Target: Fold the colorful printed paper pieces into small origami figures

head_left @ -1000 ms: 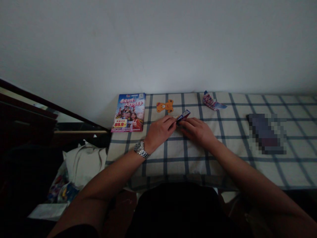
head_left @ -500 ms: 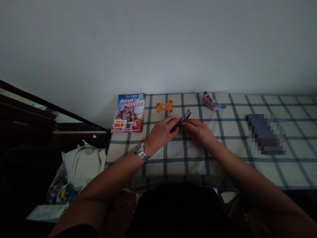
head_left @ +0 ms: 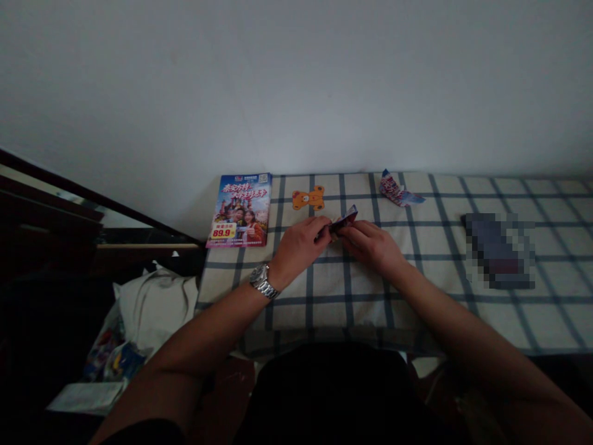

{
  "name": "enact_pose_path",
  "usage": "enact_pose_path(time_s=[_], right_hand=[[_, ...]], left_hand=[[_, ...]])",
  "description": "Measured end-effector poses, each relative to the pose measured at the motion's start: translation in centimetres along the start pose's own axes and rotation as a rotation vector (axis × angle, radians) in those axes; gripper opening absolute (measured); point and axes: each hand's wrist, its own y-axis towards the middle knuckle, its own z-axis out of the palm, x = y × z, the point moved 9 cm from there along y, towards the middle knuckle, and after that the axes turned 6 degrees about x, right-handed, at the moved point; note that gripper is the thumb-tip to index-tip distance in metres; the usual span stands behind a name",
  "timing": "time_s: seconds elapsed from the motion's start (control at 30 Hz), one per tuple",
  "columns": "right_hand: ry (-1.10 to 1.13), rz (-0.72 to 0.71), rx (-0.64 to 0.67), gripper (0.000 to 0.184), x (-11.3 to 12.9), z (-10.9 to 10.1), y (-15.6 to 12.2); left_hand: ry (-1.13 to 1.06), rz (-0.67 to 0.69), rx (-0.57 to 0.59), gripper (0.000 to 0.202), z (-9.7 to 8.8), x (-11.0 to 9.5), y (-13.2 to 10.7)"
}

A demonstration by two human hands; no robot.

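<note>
Head view, what do the hands do?

Together: left hand [head_left: 299,246] and right hand [head_left: 371,246] pinch a folded printed paper strip [head_left: 343,219] between their fingertips, seemingly to keep it raised off the checked cloth [head_left: 417,290].

What lies around?

Orange bear-shaped cutout [head_left: 308,198] just beyond; travel brochure [head_left: 238,210] left; torn printed paper [head_left: 396,190] right. Dim light; fold detail uncertain.

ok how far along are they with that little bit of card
Partway, as far as it shows. Looks done: an orange bear-shaped cutout lies flat on the checked cloth, with a crumpled printed paper piece beyond it. In hand: the left hand and right hand pinch a small printed card piece between them. Left: a brochure lies untouched, its cover whole.
</note>
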Motion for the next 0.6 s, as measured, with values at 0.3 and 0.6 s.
enact_pose_path(time_s=[0.3,0.6], right_hand=[[0.004,0.024,0.009,0.019,-0.2,-0.1,-0.1],[-0.067,0.010,0.103,0.026,-0.3,1.1,0.0]], left_hand=[[0.004,-0.082,0.021,0.012,-0.4,0.7,0.0],[-0.008,-0.054,0.064,0.007,0.3,-0.1,0.1]])
